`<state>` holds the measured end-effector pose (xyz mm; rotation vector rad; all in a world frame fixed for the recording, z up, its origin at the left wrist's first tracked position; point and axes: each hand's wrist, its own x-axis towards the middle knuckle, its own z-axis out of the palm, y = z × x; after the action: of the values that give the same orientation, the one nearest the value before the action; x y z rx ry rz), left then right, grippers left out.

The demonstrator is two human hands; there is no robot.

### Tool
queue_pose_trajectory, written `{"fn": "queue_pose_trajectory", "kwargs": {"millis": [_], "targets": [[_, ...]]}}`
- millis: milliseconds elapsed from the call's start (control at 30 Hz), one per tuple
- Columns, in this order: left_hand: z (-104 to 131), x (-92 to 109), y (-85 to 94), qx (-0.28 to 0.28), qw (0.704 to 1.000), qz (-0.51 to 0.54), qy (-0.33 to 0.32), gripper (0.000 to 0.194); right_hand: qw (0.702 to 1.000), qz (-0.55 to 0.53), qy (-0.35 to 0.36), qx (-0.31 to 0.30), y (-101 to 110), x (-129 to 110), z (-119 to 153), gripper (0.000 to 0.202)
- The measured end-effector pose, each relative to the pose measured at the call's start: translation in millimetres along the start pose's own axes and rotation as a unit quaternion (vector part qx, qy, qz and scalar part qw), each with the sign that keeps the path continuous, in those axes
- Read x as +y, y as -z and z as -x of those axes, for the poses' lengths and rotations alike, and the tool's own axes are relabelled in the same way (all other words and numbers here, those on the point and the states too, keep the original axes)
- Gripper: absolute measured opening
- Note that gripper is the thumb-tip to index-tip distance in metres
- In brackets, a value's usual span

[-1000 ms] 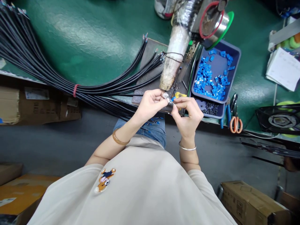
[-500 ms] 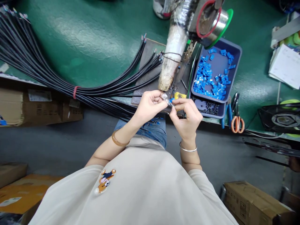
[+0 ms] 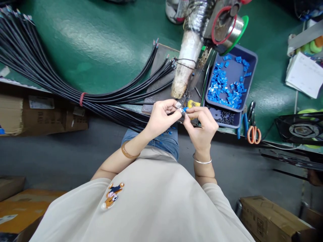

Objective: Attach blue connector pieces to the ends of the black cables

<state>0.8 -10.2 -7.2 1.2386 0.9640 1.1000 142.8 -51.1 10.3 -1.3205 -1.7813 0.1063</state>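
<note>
Nearest is the person's pale shirt, well below the white tube, with both forearms running up from its sleeves toward the tube's dirty lower end. The left forearm slants inward, a brown bangle around it; the right stands closer to upright, with a silver bangle at the wrist.

The left hand, just below the tube and to its left, is turned inward with fingers curled. Its grip is closed to a narrow pinch on a tiny whitish piece. The right hand, below the tube and to its right, bends its fingers over toward the left, thumb beneath; this grip too is pinched nearly closed, on a small blue piece just below the tube's end (whether the two pieces touch is too small to tell).

A yellow object lies right of the tube's end, behind the right fingertips. Left of the tube, black cables with a red band around them spread across the green table. Right of it sits a tray of blue parts. A spool shows at the tube's upper right.
</note>
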Motion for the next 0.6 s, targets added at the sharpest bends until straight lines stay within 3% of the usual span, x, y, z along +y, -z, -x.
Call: {"fn": "queue_pose_trajectory", "kwargs": {"millis": [600], "targets": [[-2.7, 2.2, -2.0, 0.021, 0.999, -0.014, -0.036, 0.007, 1.0, 0.02, 0.0, 0.015, -3.6, -0.2, -0.3, 0.016]]}}
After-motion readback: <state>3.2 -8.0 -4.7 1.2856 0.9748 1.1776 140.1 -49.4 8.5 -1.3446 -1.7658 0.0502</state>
